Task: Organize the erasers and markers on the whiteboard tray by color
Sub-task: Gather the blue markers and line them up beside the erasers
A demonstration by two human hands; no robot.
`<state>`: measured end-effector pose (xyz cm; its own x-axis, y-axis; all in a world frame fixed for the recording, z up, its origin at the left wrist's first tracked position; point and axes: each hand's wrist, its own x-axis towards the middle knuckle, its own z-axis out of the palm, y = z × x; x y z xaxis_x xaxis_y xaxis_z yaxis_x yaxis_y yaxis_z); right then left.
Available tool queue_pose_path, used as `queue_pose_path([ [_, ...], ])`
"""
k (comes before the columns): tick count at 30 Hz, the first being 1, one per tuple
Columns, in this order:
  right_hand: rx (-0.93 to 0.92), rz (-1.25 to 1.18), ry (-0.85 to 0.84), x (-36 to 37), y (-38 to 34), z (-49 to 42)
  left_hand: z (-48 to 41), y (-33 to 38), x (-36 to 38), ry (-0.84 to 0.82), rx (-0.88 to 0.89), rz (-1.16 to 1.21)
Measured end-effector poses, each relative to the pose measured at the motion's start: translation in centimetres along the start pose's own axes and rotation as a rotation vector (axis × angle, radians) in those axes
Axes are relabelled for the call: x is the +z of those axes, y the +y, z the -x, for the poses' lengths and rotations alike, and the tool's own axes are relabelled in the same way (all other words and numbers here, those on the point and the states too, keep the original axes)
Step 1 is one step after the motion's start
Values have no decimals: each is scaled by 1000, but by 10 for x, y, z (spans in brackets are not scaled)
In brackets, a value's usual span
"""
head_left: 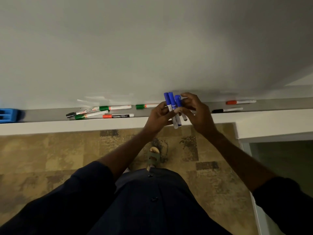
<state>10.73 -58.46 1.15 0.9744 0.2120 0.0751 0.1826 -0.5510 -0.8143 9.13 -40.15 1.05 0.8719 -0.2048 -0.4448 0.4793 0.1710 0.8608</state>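
A bundle of blue-capped markers [172,102] stands nearly upright above the grey whiteboard tray [42,114], caps up. My left hand [158,117] grips the bundle from the left, and my right hand [194,111] closes on it from the right. Left on the tray lie a black marker [81,111], green markers [115,108], [89,115] and a red one [118,116]. Another green marker [146,106] lies just left of my hands. To the right rest a red marker [240,102] and a black marker [227,110]. A blue eraser [9,115] sits at the far left.
The whiteboard [152,48] fills the upper view. A white ledge [67,127] runs below the tray and steps down at the right. Patterned carpet [50,158] and my sandalled foot [153,157] are underneath.
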Motion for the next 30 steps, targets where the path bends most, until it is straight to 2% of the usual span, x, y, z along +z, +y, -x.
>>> queue_pose_path([
  [3,83,-139,123,19,-15,-4,3,3,-4,15,29,80],
  [8,135,-277,168,56,-37,-9,12,2,-25,106,50,182],
  [16,-8,-111,-72,123,-74,-19,36,-9,-81,417,-7,412],
  [19,9,-157,-167,144,-89,-29,43,-8,-114,530,7,487],
  [22,170,-253,-135,171,-102,-37,47,-4,-148,654,30,580],
  [26,534,-652,-151,226,-130,-36,52,3,-195,791,14,686],
  [30,726,-837,-53,285,-172,-48,65,9,-247,840,14,744],
])
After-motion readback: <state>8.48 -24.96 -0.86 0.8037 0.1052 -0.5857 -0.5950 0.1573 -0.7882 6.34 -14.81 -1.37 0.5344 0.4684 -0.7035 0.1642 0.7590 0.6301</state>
